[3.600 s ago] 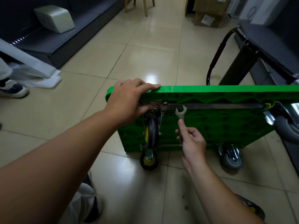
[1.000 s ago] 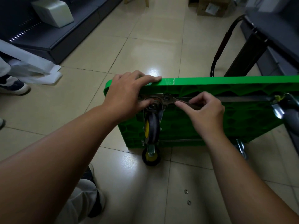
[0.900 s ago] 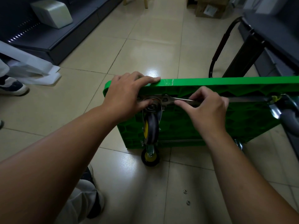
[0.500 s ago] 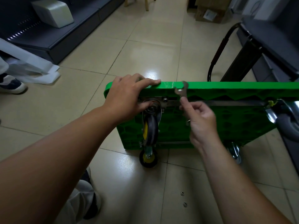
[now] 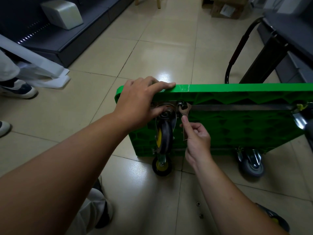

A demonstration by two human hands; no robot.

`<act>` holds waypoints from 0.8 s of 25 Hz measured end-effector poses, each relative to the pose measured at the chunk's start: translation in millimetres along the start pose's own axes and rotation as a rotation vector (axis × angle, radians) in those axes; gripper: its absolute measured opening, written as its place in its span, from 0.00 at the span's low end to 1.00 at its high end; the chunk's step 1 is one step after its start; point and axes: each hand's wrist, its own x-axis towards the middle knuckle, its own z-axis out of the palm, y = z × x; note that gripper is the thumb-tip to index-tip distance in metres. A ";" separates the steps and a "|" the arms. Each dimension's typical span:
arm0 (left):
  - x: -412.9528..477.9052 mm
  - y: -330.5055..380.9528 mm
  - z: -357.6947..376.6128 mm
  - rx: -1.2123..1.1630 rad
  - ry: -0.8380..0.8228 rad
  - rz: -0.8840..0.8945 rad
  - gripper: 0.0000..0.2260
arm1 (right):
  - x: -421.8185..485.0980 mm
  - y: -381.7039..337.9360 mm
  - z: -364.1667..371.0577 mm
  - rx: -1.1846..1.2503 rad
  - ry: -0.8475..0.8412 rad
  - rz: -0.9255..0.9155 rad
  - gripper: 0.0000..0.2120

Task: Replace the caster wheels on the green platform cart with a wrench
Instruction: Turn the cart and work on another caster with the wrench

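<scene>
The green platform cart (image 5: 237, 126) stands on its long edge on the tiled floor, with the underside toward the camera. The left hand (image 5: 137, 106) lies on the upper edge, fingers rather straight and together, thumb pressing at the mount of the black caster wheel (image 5: 165, 134). The right hand (image 5: 198, 138) pinches the wrench (image 5: 184, 110) with curled fingers. The wrench's open head sits at a bolt just beside that mount. Two small nuts (image 5: 197, 203) lie on the floor below.

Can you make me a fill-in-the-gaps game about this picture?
The right hand holds a ____.
The left hand rests on the top edge of a cart coloured ____.
The caster wheel beside the left hand has a ____ hub.
Two small metal pieces lie on the ____.
Missing: wrench, green, yellow, floor.
</scene>
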 end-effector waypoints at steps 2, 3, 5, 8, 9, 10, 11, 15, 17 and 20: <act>0.2 0.6 0.5 0.004 -0.002 -0.001 0.29 | 3.8 1.9 -0.9 0.013 -0.027 -0.020 0.13; 0.3 0.7 0.7 0.005 -0.003 -0.003 0.29 | 5.3 2.3 -2.3 0.011 -0.041 -0.030 0.14; 0.4 1.1 0.6 0.007 -0.002 -0.006 0.29 | 7.3 3.6 -5.6 -0.010 -0.056 -0.043 0.14; -0.4 1.1 0.0 0.006 0.001 -0.005 0.29 | 9.9 6.1 -6.3 -0.044 -0.040 -0.056 0.12; -0.6 0.9 0.0 0.007 -0.001 -0.004 0.29 | 11.0 6.5 -5.7 -0.069 -0.017 -0.074 0.12; -0.4 0.8 0.0 0.009 -0.003 -0.003 0.29 | 11.6 6.4 -4.3 -0.107 0.011 -0.099 0.12; -0.1 0.9 0.0 0.010 -0.005 -0.002 0.29 | 10.8 5.3 -2.9 -0.151 0.040 -0.131 0.12; 1.6 2.0 -0.1 0.002 -0.005 -0.013 0.29 | 7.2 -12.5 -2.6 -0.288 0.112 -0.299 0.14; 1.2 2.6 -0.4 0.000 -0.007 -0.011 0.29 | 10.1 -29.0 -11.0 -0.423 0.104 -0.420 0.15; 0.3 2.6 -1.1 -0.002 -0.013 -0.011 0.29 | 13.4 -56.6 -22.9 -0.805 0.100 -0.592 0.18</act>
